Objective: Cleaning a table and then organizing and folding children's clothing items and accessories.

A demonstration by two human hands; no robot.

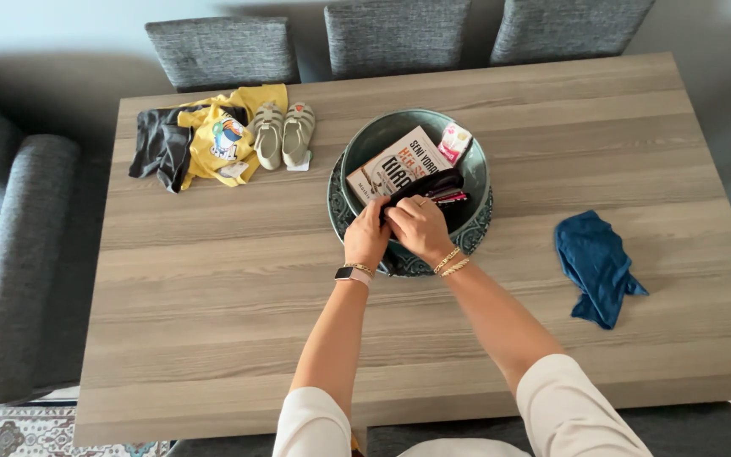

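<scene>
Both hands meet over the near rim of the bowl (357, 148), which sits mid-counter (213, 296). The left hand (367, 237) and right hand (419, 227) have their fingers curled narrow onto a dark pouch (426, 185), gripping its near end; the far end pokes out beyond the fingers, inside the bowl, lying on a book (391, 161). The pouch looks soft, light and floppy, likely best pinched at an edge or seam with both hands. A small pink packet (453, 141) lies at the bowl's far side

Soft even daylight, sharp focus; faint shadows under chairs (395, 34); slight wide-angle bend at table (213, 322) edges.
</scene>
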